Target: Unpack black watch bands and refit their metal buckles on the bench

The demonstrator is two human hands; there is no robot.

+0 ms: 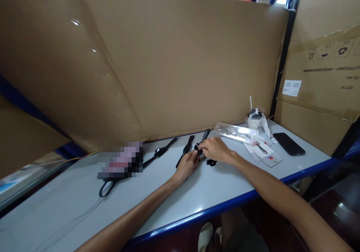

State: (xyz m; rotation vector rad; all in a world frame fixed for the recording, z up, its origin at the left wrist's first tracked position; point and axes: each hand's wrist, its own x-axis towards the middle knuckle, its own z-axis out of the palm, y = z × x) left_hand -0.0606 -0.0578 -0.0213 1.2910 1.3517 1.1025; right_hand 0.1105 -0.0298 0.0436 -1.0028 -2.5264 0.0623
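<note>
Near the middle of the table, my left hand (188, 165) is closed on the lower part of a black item with a long, slim handle (206, 134). Fingers of my right hand (216, 149) pinch the same item from the right, just above my left fingertips. Its middle is mostly hidden by both hands, so its exact kind is unclear. Close to my left hand lies a second slim black item (188, 145). A third, with a shiny middle (161, 152), rests further left. Below my right hand is a small black piece (211, 162).
Right of my hands lie a clear plastic wrapper (234, 131), printed white cards (268, 157) and a black phone (289, 144). A lidded cup with a straw (254, 120) stands behind. A blurred-out object (120, 160) with a black loop (107, 188) lies left. Cardboard (182, 64) walls the back.
</note>
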